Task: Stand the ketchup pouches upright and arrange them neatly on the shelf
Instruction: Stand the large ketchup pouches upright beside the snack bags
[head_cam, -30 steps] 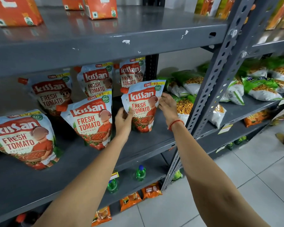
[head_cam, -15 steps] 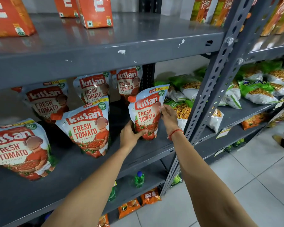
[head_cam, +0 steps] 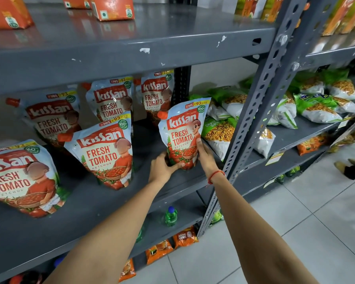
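Both hands closed around base of one ketchup pouch [head_cam: 182, 134] at right end of shelf [head_cam: 103, 203]: left hand [head_cam: 163, 168], right hand [head_cam: 205, 157]; pouch near upright, slight lean; five other pouches stand loosely, tilted, unevenly spaced; judged roughly midway, straightening and aligning remain.

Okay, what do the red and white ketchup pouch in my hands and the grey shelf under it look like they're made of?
The red and white ketchup pouch looks like glossy flexible plastic film: it creases and reflects light, with a hard-looking orange cap at its corner. The grey shelf looks like painted sheet metal: paint is chipped off in white spots on the board above, and the upright is perforated steel-style angle.
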Demonstrator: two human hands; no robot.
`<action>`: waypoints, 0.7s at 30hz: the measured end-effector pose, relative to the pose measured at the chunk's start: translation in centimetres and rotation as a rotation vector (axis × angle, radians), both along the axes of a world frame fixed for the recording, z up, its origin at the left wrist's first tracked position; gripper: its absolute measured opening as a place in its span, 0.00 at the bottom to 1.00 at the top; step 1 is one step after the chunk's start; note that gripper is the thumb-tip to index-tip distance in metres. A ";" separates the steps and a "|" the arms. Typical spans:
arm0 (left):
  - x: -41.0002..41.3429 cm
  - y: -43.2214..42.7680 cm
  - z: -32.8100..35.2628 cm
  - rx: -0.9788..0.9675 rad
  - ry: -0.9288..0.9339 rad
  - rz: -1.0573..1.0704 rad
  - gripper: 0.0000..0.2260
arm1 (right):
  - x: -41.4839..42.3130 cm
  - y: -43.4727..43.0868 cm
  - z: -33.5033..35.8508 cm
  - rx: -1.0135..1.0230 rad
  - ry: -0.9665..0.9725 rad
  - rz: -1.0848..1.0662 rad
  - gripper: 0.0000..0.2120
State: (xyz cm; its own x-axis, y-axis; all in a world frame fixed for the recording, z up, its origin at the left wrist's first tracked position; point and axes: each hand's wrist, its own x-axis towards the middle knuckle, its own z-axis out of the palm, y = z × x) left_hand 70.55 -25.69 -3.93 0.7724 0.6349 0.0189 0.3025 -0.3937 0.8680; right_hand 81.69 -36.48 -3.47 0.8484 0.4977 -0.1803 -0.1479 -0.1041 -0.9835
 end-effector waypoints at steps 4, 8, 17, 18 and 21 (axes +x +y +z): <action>-0.1 -1.6 -0.1 0.013 -0.004 -0.007 0.29 | -0.9 -0.7 -0.6 0.055 -0.031 -0.093 0.24; -0.3 -2.5 -0.1 0.004 -0.012 -0.027 0.28 | -1.7 -1.4 -0.9 0.073 -0.052 -0.169 0.21; -0.7 -3.1 -0.4 0.004 -0.009 -0.012 0.29 | -2.0 -1.5 -1.1 0.053 -0.051 -0.208 0.25; -0.7 -3.2 -0.5 0.001 -0.009 -0.014 0.29 | -2.1 -1.5 -1.1 0.047 -0.051 -0.216 0.26; -0.9 -3.4 -0.6 -0.009 -0.006 -0.025 0.31 | -2.5 -1.5 -1.1 0.039 -0.055 -0.239 0.25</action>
State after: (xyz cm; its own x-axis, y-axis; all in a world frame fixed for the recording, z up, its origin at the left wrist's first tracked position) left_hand 69.69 -29.06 -4.50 0.7879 0.6155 0.0179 0.2873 -0.3932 0.8734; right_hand 79.20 -38.00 -4.59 0.9510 0.2871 -0.1150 -0.1098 -0.0341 -0.9934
